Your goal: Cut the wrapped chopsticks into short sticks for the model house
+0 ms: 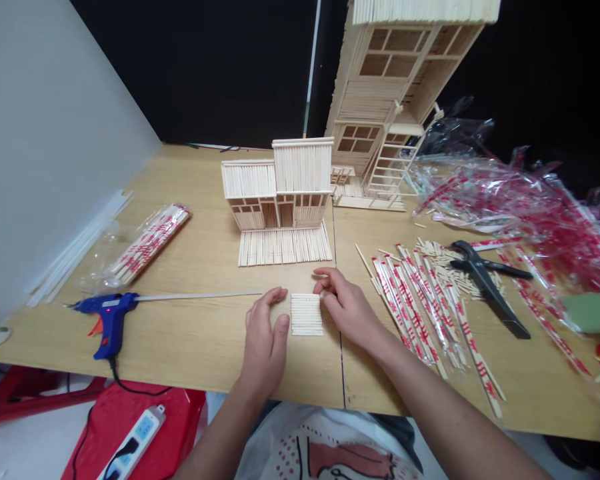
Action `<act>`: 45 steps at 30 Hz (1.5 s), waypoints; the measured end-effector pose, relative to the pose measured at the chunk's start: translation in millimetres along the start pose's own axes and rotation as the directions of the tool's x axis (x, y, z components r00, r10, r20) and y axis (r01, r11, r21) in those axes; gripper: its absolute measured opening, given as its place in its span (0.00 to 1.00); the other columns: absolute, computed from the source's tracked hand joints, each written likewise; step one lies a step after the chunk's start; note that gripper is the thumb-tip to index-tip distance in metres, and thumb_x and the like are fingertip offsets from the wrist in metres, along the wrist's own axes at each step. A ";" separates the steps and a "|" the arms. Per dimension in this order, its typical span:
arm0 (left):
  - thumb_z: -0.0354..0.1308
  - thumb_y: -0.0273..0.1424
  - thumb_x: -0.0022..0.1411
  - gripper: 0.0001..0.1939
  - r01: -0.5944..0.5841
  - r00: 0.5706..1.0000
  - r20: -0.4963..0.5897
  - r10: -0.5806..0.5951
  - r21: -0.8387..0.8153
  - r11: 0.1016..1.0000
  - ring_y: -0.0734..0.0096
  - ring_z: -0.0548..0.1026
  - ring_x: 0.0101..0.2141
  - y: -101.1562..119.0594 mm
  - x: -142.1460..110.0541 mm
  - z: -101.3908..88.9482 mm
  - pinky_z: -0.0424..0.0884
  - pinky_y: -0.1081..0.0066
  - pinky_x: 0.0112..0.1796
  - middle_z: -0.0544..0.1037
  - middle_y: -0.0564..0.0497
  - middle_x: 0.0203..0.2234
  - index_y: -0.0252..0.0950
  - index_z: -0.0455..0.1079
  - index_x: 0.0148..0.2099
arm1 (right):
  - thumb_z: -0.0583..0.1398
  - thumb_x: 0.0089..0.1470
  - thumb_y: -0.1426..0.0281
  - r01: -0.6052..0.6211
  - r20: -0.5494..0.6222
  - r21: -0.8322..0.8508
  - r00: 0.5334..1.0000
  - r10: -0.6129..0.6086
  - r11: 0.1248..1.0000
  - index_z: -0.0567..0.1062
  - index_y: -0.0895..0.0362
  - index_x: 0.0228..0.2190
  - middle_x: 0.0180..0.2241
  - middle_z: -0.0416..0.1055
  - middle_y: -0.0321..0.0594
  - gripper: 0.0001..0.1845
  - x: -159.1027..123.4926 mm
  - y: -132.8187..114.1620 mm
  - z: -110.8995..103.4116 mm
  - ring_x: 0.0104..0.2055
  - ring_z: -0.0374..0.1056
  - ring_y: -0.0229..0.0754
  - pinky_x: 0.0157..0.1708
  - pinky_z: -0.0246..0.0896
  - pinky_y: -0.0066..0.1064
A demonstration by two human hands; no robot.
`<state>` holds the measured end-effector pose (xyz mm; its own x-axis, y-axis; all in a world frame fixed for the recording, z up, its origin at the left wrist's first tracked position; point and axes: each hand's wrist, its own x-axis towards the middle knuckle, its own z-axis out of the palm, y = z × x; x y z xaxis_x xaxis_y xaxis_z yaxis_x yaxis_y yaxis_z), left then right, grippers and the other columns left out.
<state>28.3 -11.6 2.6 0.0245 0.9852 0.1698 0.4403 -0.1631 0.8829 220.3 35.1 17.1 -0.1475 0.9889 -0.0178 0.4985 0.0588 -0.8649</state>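
Observation:
A small square panel of short wooden sticks (307, 315), laid side by side, lies flat on the table between my hands. My left hand (266, 337) rests just left of it, thumb and fingers apart, holding nothing. At the panel's upper right corner is my right hand (349, 305), its fingers spread and loosely bent; whether a fingertip touches the edge I cannot tell. Behind the panel stands a small stick-built house (280, 187) with a slatted front deck (285, 247). Paper-wrapped chopsticks (410, 303) lie to the right of my right hand.
A blue glue gun (111, 317) with a long glue stick lies left, near a bundle of wrapped chopsticks (150, 245). A taller stick house (380, 100) stands at the back. Black cutters (490, 283), cut stick pieces (443, 263) and crumpled plastic wrappers (525, 193) occupy the right.

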 end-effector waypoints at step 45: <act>0.44 0.42 0.74 0.20 0.054 0.997 -0.045 -0.063 -0.166 0.985 0.58 0.71 0.54 -3.4 -2.8 -1.5 0.62 0.52 0.57 0.73 0.40 0.53 0.37 0.60 0.61 | 0.55 0.67 0.71 0.161 0.127 -0.628 0.987 -0.103 0.761 0.77 0.55 0.38 0.36 0.73 0.40 0.10 -7.7 3.3 -6.3 0.37 0.70 0.42 0.34 0.58 0.30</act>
<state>25.4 -13.9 -0.2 -0.0432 0.9901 0.1334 0.2856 -0.1158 0.9513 228.4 28.5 17.6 -0.3055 0.9522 0.0081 0.8925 0.2893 -0.3461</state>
